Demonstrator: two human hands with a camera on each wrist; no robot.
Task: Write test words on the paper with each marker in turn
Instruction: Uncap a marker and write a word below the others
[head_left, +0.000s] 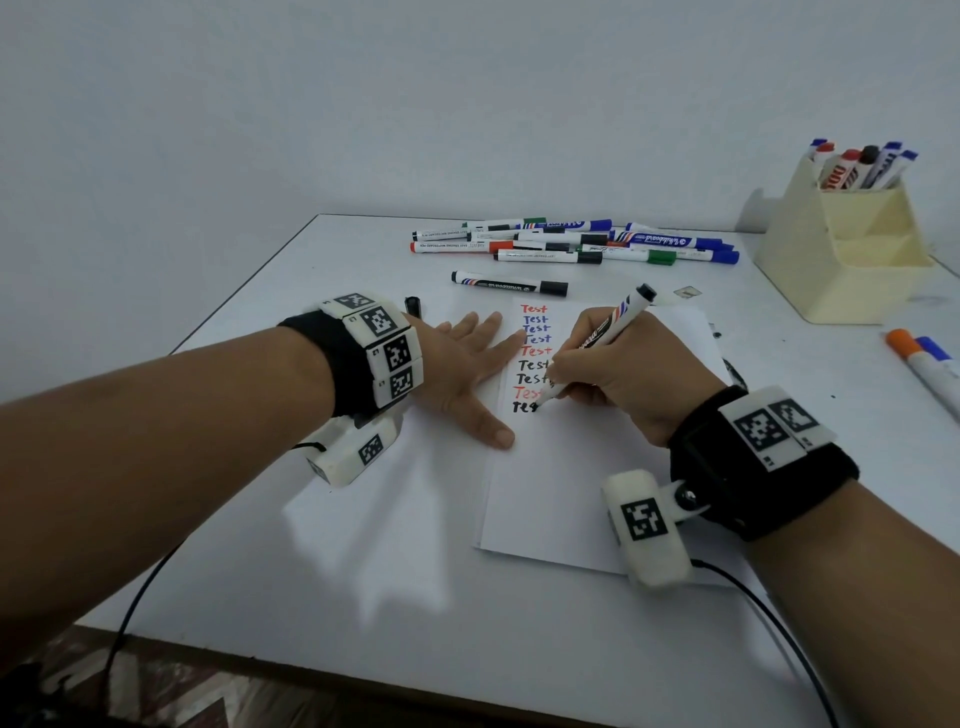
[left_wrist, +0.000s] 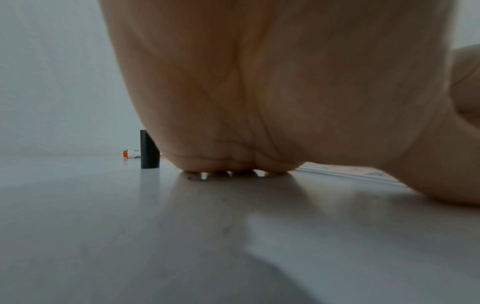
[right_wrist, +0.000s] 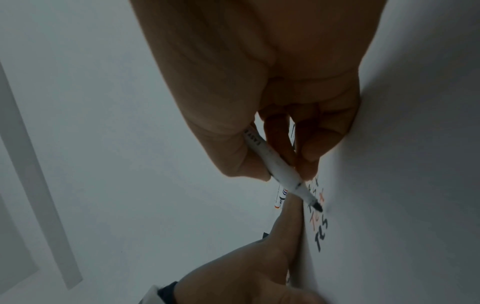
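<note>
Here, a black marker (head_left: 597, 345) writes on paper (head_left: 561, 493).
Head view: right hand (head_left: 628, 374) fingers clamp its barrel; left hand (head_left: 462, 364) lies flat, fingers spread, on the sheet. Left wrist view: a black cap (left_wrist: 149, 149) stands beside the palm. Right wrist view: the tip sits just beyond the fingertips (right_wrist: 309, 170).

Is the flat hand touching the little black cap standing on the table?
Apart. The left wrist view shows the black cap standing upright with a strip of bare table between its base and the left hand, which presses flat beside it.
</note>
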